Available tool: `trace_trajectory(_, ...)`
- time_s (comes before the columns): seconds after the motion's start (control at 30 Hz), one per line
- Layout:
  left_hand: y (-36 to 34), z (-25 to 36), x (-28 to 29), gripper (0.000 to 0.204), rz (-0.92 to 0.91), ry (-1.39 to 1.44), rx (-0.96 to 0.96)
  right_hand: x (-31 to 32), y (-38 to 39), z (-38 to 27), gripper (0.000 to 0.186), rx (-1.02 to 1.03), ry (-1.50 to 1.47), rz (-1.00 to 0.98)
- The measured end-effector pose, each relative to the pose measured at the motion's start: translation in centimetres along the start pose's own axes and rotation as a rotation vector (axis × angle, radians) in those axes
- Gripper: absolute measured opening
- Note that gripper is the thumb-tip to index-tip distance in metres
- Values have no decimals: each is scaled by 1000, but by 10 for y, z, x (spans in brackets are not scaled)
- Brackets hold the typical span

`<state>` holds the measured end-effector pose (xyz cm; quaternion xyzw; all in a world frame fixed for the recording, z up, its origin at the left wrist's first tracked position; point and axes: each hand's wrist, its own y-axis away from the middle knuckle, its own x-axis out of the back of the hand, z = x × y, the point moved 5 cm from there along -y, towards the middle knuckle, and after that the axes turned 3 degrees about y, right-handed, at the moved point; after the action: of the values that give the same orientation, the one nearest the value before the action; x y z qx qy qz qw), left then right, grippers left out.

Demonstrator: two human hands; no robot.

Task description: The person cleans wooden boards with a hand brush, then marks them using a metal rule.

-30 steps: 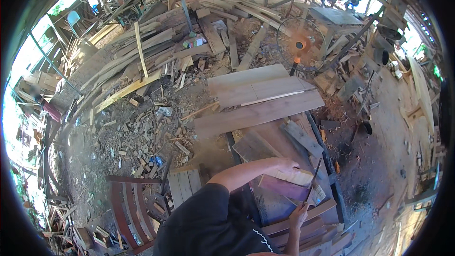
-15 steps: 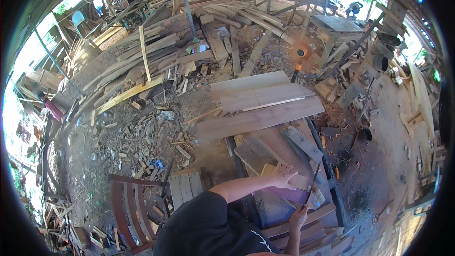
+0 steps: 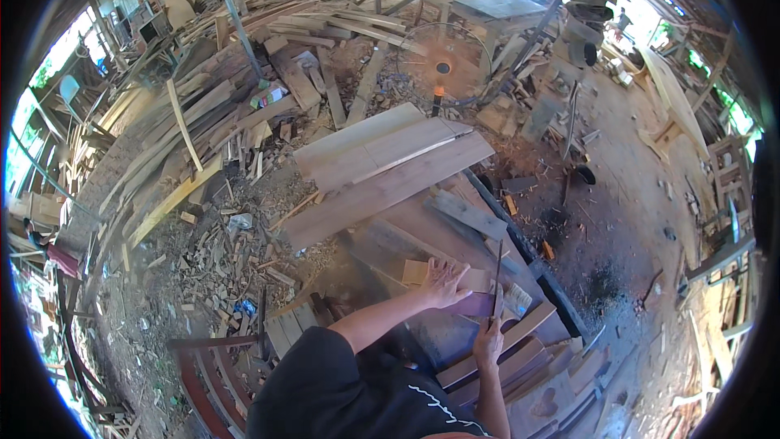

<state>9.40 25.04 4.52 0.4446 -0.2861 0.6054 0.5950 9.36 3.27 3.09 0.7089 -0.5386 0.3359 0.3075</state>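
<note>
Here, the left hand lies open, palm down, its fingers spread apart across a pale, flat wooden piece, which shows on either side of the hand. The right hand is closed around the lower end of a long, thin, dark tool that rises upright from the fist, seen nearly edge-on; its exact kind cannot be told. The tool passes just beside the right end of the pale piece; whether the two touch is unclear.

Below the pale piece, toward the person, a purplish-brown wooden block shows between the two hands. A light wooden block with dark marks sits just right of the tool. All of these are on a low wooden worktop with a dark, straight edge beam along its right side. Brown, shaped wooden slats lie near the right forearm, and a grey, weathered plank lies farther up the worktop.
</note>
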Motion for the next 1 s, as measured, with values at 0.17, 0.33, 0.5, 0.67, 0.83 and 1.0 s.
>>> trace_trajectory(0.17, 8, 5, 8, 94, 15, 45, -17, 13, -7, -15, 54, -56, -16, -113)
trace_trajectory(0.33, 11, 17, -1, 117, 171, -88, -177, 2, -16, -4, 47, 60, -114, -93)
trace_trajectory(0.5, 12, 16, -5, 121, 41, -206, -149, -18, -18, 15, 48, -13, -132, -127)
trace_trajectory(0.67, 15, 10, -9, 121, 77, -35, -185, -17, -14, 12, 48, 34, -165, -43)
trace_trajectory(0.83, 17, 12, -10, 121, 69, -57, -164, -18, -11, 6, 49, 17, -126, -42)
trace_trajectory(1.0, 14, 12, -9, 124, 82, -51, -179, -18, -10, 1, 49, -63, -202, -58)
